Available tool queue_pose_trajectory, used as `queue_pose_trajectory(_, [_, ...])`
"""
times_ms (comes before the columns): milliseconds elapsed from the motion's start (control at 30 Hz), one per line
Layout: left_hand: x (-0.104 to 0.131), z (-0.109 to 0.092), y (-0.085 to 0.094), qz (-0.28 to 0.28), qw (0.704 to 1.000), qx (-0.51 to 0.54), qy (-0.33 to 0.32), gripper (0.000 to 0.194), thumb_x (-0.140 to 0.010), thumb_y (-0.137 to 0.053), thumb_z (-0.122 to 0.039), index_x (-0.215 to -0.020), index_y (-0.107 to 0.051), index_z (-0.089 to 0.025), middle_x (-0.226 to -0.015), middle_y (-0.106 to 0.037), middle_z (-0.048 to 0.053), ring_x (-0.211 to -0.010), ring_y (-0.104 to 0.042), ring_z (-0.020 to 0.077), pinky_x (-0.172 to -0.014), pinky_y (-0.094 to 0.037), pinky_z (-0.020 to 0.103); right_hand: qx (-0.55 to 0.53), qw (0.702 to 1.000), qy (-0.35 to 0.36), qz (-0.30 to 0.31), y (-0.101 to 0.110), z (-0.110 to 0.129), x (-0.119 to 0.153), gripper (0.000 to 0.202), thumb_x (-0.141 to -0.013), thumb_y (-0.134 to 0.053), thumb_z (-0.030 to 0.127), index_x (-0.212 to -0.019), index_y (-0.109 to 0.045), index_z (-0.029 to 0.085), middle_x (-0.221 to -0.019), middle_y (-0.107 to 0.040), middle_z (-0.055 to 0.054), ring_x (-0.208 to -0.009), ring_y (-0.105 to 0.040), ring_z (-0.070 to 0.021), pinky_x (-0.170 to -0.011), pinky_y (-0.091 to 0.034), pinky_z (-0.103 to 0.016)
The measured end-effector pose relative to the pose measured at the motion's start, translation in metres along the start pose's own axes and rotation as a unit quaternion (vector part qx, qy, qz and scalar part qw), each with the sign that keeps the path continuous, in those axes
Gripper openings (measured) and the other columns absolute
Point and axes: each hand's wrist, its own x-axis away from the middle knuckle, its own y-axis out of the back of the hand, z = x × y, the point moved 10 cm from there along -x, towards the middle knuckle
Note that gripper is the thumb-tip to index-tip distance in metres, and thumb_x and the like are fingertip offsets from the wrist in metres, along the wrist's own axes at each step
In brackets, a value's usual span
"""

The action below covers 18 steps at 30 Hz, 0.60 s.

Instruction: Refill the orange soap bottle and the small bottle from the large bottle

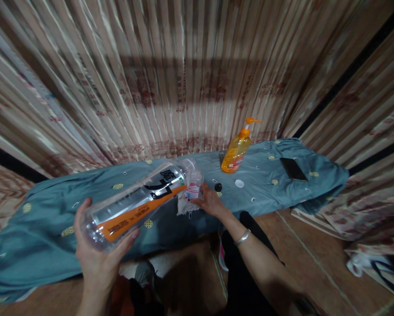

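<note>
Left hand (96, 256) holds 1 bottle (137, 202), right hand (210, 201) 1 container (192, 189).

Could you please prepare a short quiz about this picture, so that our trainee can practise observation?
1. Which hand holds the large orange-labelled bottle?
2. True or false: the phone lies on the teal cloth.
3. What colour is the pump head of the standing bottle: (a) black, (b) white, (c) orange?
Key: 1. the left hand; 2. true; 3. c.
</note>
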Motion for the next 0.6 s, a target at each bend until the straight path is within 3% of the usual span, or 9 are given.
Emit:
queue_pose_trajectory(167, [0.001, 0.004, -0.001, 0.0, 0.999, 0.024, 0.034, 0.129, -0.036, -0.097, -0.053, -0.155, -0.049, -0.033, -0.138, -0.06, 0.009, -0.126, -0.06, 0.0403, -0.112, -0.043, 0.062, 0.013, 1.0, 0.0, -0.001, -0.002, -0.002, -0.001, 0.042, -0.087, -0.08, 0.033, -0.118, -0.054, 0.018, -0.1, -0.075, -0.008, -0.094, -0.074, -0.0283, -0.079, -0.053, -0.034])
queue_pose_trajectory(300, [0.0, 0.0, -0.001, -0.001, 1.0, 0.018, 0.023, 0.126, -0.038, -0.096, -0.052, -0.154, -0.05, -0.032, -0.135, -0.06, 0.009, -0.122, -0.061, 0.0377, -0.11, -0.045, 0.059, 0.004, 1.0, -0.002, -0.003, -0.003, -0.003, -0.001, 0.042, -0.088, -0.08, 0.03, -0.119, -0.053, 0.018, -0.105, -0.075, -0.011, -0.098, -0.075, -0.029, -0.083, -0.054, -0.035])
queue_pose_trajectory(400, [-0.001, -0.002, -0.001, -0.001, 1.0, 0.013, 0.021, 0.127, -0.038, -0.096, -0.052, -0.154, -0.05, -0.031, -0.136, -0.06, 0.01, -0.122, -0.061, 0.0415, -0.109, -0.045, 0.065, 0.003, 1.0, -0.004, 0.001, -0.004, -0.002, -0.001, 0.042, -0.089, -0.08, 0.03, -0.119, -0.053, 0.017, -0.106, -0.075, -0.012, -0.1, -0.075, -0.0298, -0.083, -0.055, -0.035])
queue_pose_trajectory(500, [0.001, -0.006, -0.002, 0.001, 1.0, 0.008, 0.017, 0.12, -0.045, -0.094, -0.053, -0.155, -0.049, -0.034, -0.138, -0.06, 0.01, -0.125, -0.061, 0.0447, -0.109, -0.046, 0.068, 0.012, 1.0, -0.01, 0.004, -0.003, -0.002, -0.001, 0.041, -0.088, -0.079, 0.03, -0.118, -0.054, 0.018, -0.104, -0.075, -0.01, -0.1, -0.075, -0.0301, -0.083, -0.055, -0.036])
queue_pose_trajectory(600, [0.004, -0.011, -0.003, 0.007, 1.0, -0.006, 0.003, 0.108, -0.058, -0.091, -0.051, -0.155, -0.048, -0.037, -0.144, -0.058, 0.009, -0.131, -0.059, 0.0431, -0.112, -0.047, 0.062, 0.014, 1.0, -0.007, 0.007, -0.002, 0.0, -0.001, 0.041, -0.088, -0.079, 0.03, -0.119, -0.054, 0.017, -0.104, -0.075, -0.01, -0.098, -0.075, -0.03, -0.083, -0.055, -0.037])
